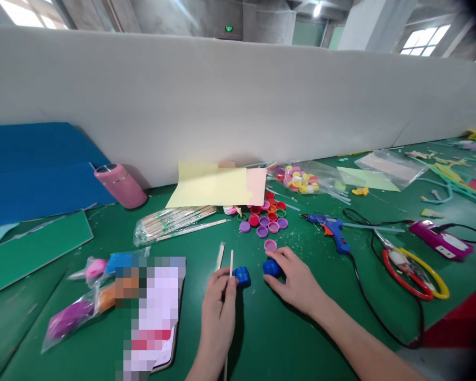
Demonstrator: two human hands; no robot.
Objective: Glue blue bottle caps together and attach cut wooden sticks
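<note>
My left hand (220,301) is closed around a thin wooden stick (232,259), which points away from me and also shows below the hand. Just right of those fingers sits a blue piece that looks like joined bottle caps (242,275). A second set of blue bottle caps (271,268) is between the thumb and fingers of my right hand (295,278), low over the green table. Beyond that hand a pink bottle cap (270,245) lies apart from a cluster of red, purple and orange caps (262,231). Another short stick (220,255) lies behind my left hand.
To the right are a blue glue gun (329,230) with its black cord, red-and-yellow-handled pliers (414,275) and a purple power box (440,241). A phone (164,312) and bagged clay (71,320) lie left. Behind are bundled sticks (174,222), paper (214,188) and a pink bottle (121,186).
</note>
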